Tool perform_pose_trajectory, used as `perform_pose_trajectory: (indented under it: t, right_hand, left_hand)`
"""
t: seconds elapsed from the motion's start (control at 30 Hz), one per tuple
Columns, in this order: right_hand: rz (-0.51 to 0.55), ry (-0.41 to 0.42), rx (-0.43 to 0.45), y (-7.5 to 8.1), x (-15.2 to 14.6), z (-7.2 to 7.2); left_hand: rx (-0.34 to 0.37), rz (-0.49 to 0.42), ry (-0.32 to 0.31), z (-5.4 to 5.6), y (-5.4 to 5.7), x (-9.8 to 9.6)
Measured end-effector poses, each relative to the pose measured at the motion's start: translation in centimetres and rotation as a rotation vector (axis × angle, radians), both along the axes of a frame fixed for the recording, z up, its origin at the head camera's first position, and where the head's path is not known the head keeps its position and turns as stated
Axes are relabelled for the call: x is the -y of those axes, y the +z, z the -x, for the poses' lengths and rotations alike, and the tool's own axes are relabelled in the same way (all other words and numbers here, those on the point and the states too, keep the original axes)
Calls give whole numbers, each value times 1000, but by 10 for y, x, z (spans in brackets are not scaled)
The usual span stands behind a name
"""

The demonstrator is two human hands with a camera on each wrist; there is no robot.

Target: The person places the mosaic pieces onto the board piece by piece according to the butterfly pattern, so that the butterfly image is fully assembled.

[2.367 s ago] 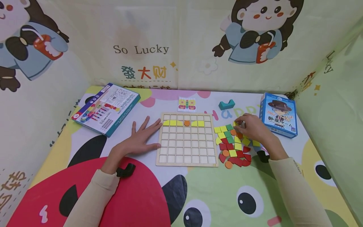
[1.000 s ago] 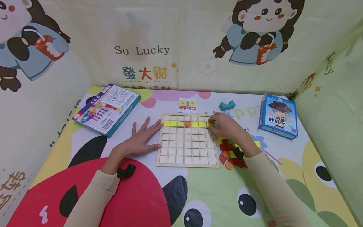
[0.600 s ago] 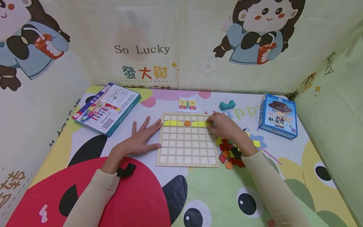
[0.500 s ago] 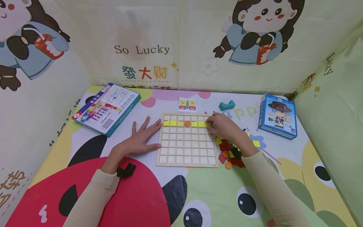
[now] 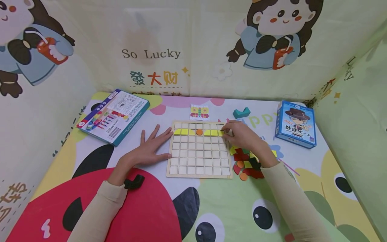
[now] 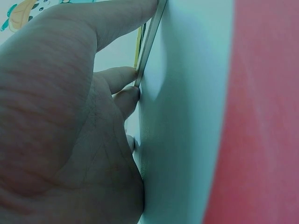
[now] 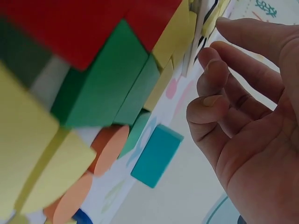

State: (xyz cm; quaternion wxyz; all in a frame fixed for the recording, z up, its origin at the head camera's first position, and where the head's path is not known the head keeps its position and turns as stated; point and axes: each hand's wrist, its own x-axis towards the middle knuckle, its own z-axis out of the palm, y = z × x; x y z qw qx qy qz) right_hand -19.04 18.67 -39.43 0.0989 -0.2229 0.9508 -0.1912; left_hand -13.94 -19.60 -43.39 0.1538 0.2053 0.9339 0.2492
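"Right hand (image 5: 243,136) has crossed from the loose pieces (image 5: 241,156) to the wooden board (image 5: 200,153)."

"And the left hand (image 5: 146,149)?"

"Spread wide, touching the board's left edge. On its right, bent fingers at the second row's last yellow piece (image 5: 221,133); whether they pinch it, I can't tell."

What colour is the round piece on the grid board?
Orange; that round piece shows best in the head view.

The cartoon-printed tablecloth (image 5: 223,201) bears a wooden grid board (image 5: 199,149), butterfly card (image 5: 199,112), teal notched block (image 5: 241,113), loose coloured tiles (image 5: 242,157), blue game box (image 5: 295,124) and flat teal-edged box (image 5: 114,117).
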Motion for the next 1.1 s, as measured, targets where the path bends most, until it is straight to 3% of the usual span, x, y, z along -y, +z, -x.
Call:
perform_pose_trajectory:
  t: [0.43, 0.63, 1.1]
  right_hand:
    - [-20, -52, 1, 2, -27, -8]
    - [-33, -29, 5, -3, -37, -12]
    - [-53, -59, 8, -8, -28, -10]
  left_hand:
    - [0, 8, -5, 1, -2, 1]
    - [-2, 16, -4, 2, -3, 1]
    - [2, 9, -3, 1, 0, 0]
